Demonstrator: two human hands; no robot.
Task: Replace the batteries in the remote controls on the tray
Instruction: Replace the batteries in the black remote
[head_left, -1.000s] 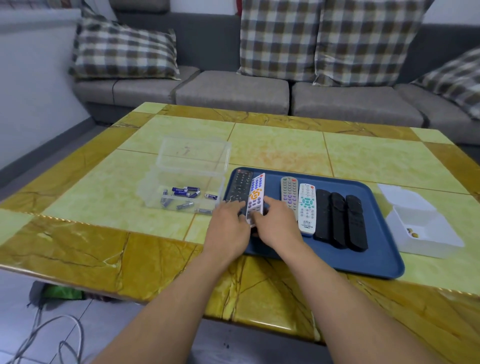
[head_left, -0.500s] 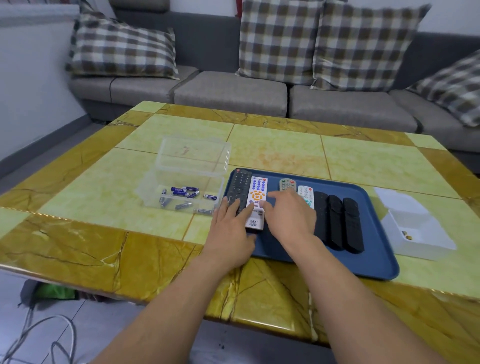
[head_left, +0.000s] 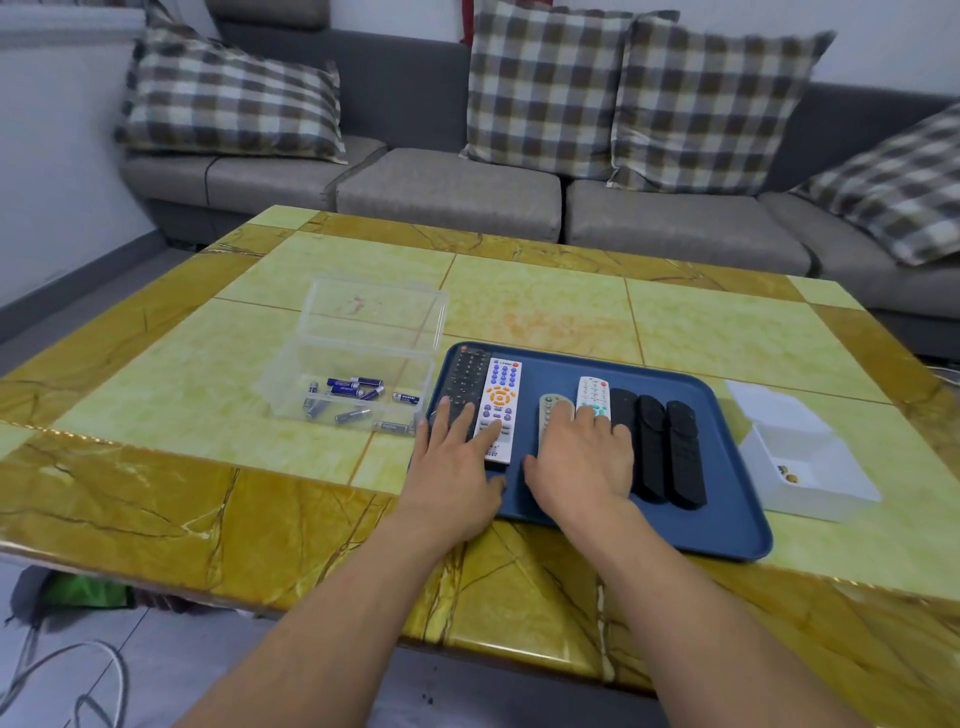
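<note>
1. Remote controls are laid side by side on a blue tray (head_left: 727, 525), which is placed on the yellow tiled surface (head_left: 519, 306).
2. From left to right are seen a black remote (head_left: 466, 376), a white remote with orange buttons (head_left: 501, 395), a grey remote (head_left: 551, 410), a white remote with teal buttons (head_left: 594, 391) and three black remotes (head_left: 655, 441).
3. The left hand (head_left: 454, 470) is laid flat, its fingers (head_left: 454, 415) straight and spread on the near ends of the black remote and the orange-buttoned one; nothing is gripped.
4. The right hand (head_left: 582, 462) is also laid flat, with straight fingers (head_left: 563, 415) resting on the grey remote and the teal-buttoned one; nothing is held by it.
5. A clear box (head_left: 363, 332) with its lid raised is placed just left of the tray, and loose batteries (head_left: 353, 397) are seen inside it.
6. A white container (head_left: 810, 467) is placed to the right of the tray, with some small dark things in it that cannot be told.
7. Behind the surface a grey sofa (head_left: 447, 192) with checked cushions (head_left: 545, 83) is seen.
</note>
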